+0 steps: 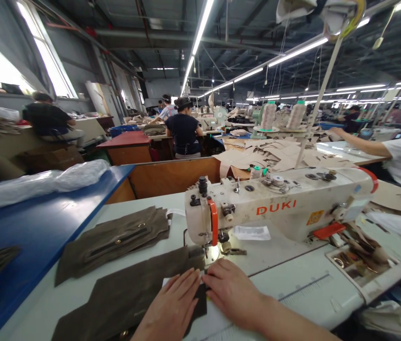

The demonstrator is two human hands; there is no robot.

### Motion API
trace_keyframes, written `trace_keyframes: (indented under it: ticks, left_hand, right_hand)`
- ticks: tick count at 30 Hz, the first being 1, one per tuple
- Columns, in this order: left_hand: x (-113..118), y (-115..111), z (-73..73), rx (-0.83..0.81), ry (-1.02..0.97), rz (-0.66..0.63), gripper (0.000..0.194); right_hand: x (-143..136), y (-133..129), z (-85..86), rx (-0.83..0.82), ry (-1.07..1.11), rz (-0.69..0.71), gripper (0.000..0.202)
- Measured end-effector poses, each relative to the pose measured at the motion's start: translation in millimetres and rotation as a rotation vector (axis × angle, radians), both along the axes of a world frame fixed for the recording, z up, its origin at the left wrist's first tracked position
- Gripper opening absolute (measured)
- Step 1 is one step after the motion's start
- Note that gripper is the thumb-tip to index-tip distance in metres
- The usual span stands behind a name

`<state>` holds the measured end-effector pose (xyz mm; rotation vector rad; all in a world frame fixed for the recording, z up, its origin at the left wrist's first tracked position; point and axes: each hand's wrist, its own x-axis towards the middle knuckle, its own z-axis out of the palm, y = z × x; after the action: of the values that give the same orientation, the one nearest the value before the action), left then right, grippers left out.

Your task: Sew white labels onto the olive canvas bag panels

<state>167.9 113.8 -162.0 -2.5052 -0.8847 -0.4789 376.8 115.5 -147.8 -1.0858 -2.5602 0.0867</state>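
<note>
A dark brown fabric piece (140, 284) lies on the pale sewing table, its far end under the presser foot of a white sewing machine (250, 203). My left hand (175, 303) rests flat on this fabric, fingers stretched forward and close together. Beside it, my right hand (234, 293) has its fingers bent and pressed together at the fabric's right edge, just in front of the lit needle area. A small white piece shows partly under my left fingers; its kind is hidden. Stacked dark brown panels (115, 239) with a zip-like slit and a metal ring lie further left.
A blue table (54, 203) carrying a clear plastic bundle (76, 177) adjoins on the left. An inset tray (366, 265) holds metal rings and scraps at the right. Thread cones (268, 116) and beige cut pieces (257, 154) are behind the machine. A co-worker's arm (364, 144) reaches in from the right.
</note>
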Motion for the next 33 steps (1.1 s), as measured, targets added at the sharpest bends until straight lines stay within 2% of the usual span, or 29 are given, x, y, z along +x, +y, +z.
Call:
trace_keyframes:
  ticks: [5,9,13,23,33]
  left_hand:
    - [5.0,3.7,3.5,-0.038,0.017,0.020,0.033]
    - [8.7,12.9,-1.0,-0.086,0.020,0.065,0.035]
    - [11.2,20.0,-6.8,-0.057,0.021,0.062,0.035]
    - [18.8,28.2,-9.2,-0.008,-0.039,0.046,0.033]
    - [19.3,30.6,-8.2,-0.123,-0.078,0.063,0.038]
  right_hand:
    - [-0.2,10.5,0.2,0.020,-0.005,-0.015,0.004]
    - [-0.2,18.9,-2.1,0.072,0.004,-0.048,0.005]
    - [-0.4,22.2,-3.8,0.093,0.027,-0.075,0.004]
    - [-1.5,25.8,-12.1,0.128,0.052,-0.131,0.008]
    - [-2.1,26.6,-11.8,0.138,0.034,-0.173,0.010]
